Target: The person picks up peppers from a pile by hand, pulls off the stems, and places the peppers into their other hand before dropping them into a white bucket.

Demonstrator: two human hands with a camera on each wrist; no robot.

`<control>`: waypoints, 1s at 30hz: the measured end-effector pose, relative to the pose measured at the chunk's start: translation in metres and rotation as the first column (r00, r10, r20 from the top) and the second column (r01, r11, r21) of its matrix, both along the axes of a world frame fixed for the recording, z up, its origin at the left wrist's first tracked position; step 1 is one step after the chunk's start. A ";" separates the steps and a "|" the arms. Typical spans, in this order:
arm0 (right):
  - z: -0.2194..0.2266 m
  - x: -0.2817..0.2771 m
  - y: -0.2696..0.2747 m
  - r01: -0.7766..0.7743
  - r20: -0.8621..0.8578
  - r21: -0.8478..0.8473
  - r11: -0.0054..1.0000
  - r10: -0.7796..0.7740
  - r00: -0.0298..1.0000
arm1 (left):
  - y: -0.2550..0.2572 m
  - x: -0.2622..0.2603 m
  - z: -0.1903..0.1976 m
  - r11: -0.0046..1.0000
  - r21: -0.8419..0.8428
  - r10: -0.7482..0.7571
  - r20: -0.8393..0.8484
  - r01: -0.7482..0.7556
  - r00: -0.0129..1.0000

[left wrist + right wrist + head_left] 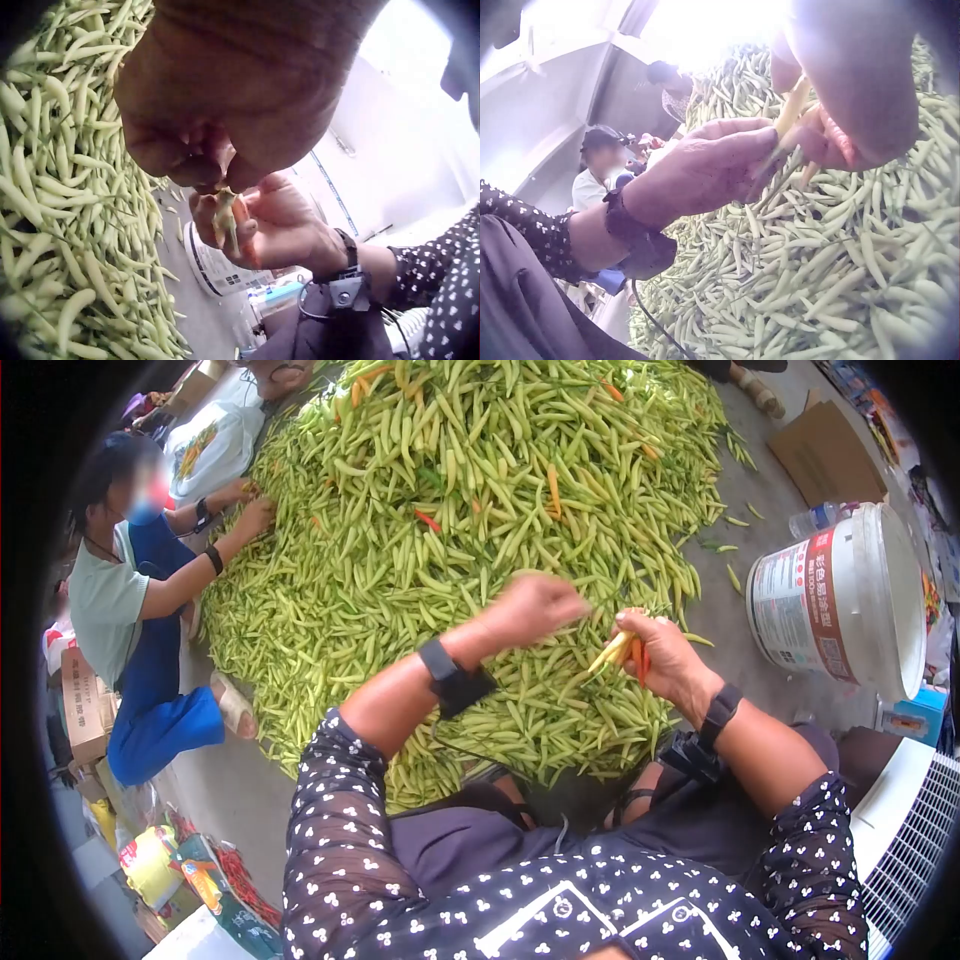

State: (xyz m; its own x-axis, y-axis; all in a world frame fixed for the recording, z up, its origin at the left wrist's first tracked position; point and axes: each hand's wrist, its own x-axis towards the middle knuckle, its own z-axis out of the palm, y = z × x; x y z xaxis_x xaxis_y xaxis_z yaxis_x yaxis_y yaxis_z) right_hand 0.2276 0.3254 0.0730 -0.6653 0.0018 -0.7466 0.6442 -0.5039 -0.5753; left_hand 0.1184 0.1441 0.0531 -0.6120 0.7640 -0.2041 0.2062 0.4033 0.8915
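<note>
In the head view my right hand (665, 660) holds several peppers, yellow (612, 652) and orange-red (640, 658), in curled fingers. My left hand (535, 608), blurred, is just left of it, over the heap of pale green peppers (450, 580). The right wrist view shows my left hand's (712, 165) thumb and fingers pinched at the end of a yellow pepper (792, 109) that my right hand (862, 82) grips. My left hand (232, 82) largely covers that contact in the left wrist view, with my right hand (281, 229) below.
A white bucket (835, 600) lies at the right, near an open cardboard box (828, 455). Another person (150, 580) sits at the heap's left with hands on the peppers. A white plastic bag (212, 448) lies behind. Grey floor (225, 785) borders the heap.
</note>
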 end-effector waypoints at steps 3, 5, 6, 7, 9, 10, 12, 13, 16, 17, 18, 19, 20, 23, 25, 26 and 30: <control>0.003 0.000 0.000 -0.013 -0.024 0.000 1.000 0.013 1.000 | -0.040 -0.062 -0.021 0.856 -0.055 0.438 -0.451 -0.514 0.778; 0.007 0.001 -0.002 -0.005 -0.017 -0.003 1.000 0.005 1.000 | -0.074 -0.097 -0.045 0.793 -0.010 0.420 -0.716 -0.609 0.558; 0.008 0.002 -0.002 0.003 -0.006 -0.009 1.000 -0.003 1.000 | -0.084 -0.106 -0.051 0.792 -0.009 0.421 -0.716 -0.611 0.556; 0.008 0.001 -0.003 0.001 -0.005 -0.009 1.000 -0.001 1.000 | -0.092 -0.112 -0.056 0.772 -0.112 0.392 -0.690 -0.625 0.608; 0.007 0.001 -0.004 -0.007 0.025 0.009 1.000 0.007 1.000 | -0.097 -0.111 -0.067 0.744 -0.214 0.371 -0.656 -0.633 0.657; 0.007 0.000 -0.005 -0.009 0.025 0.010 1.000 0.009 1.000 | -0.096 -0.107 -0.071 0.767 -0.251 0.341 -0.621 -0.591 0.706; 0.006 -0.001 -0.005 -0.023 0.017 -0.001 1.000 0.023 1.000 | -0.091 -0.097 -0.073 0.788 -0.282 0.310 -0.586 -0.547 0.749; 0.005 -0.001 -0.005 -0.023 0.015 -0.001 1.000 0.023 1.000 | -0.084 -0.083 -0.065 0.830 -0.180 0.387 -0.496 -0.528 0.777; 0.003 0.000 -0.006 -0.056 0.013 -0.019 0.998 0.057 0.998 | -0.050 -0.033 -0.035 0.859 -0.074 0.502 -0.069 -0.506 0.862; 0.005 0.000 -0.008 -0.056 0.013 -0.012 0.998 0.056 0.998 | -0.037 -0.019 -0.026 0.904 -0.048 0.428 0.101 -0.426 0.898; 0.006 0.000 -0.010 -0.054 0.015 -0.004 0.999 0.054 0.998 | -0.025 -0.004 -0.017 0.939 -0.008 0.334 0.269 -0.345 0.903; 0.006 0.000 -0.012 -0.059 0.008 -0.003 0.998 0.059 0.998 | -0.013 0.008 0.000 0.960 -0.011 0.266 0.362 -0.281 0.893; 0.005 0.000 -0.013 -0.052 0.011 -0.017 0.999 0.052 0.999 | -0.002 0.018 0.014 0.976 -0.007 0.195 0.453 -0.216 0.870; 0.001 -0.002 -0.012 -0.034 -0.003 -0.068 0.997 0.034 0.999 | 0.019 0.032 0.001 0.964 0.179 0.070 0.545 -0.197 0.835; 0.001 -0.003 -0.009 0.013 0.003 0.019 1.000 -0.013 1.000 | 0.017 0.022 0.006 0.964 0.160 0.102 0.512 -0.211 0.853; 0.002 -0.002 -0.005 -0.005 0.009 0.044 0.999 0.005 1.000 | 0.015 0.014 0.009 0.964 0.138 0.138 0.481 -0.229 0.866; 0.002 0.000 0.000 0.036 -0.010 0.035 0.999 -0.036 0.999 | -0.017 -0.048 -0.024 0.760 -0.064 0.611 -0.269 -0.647 0.744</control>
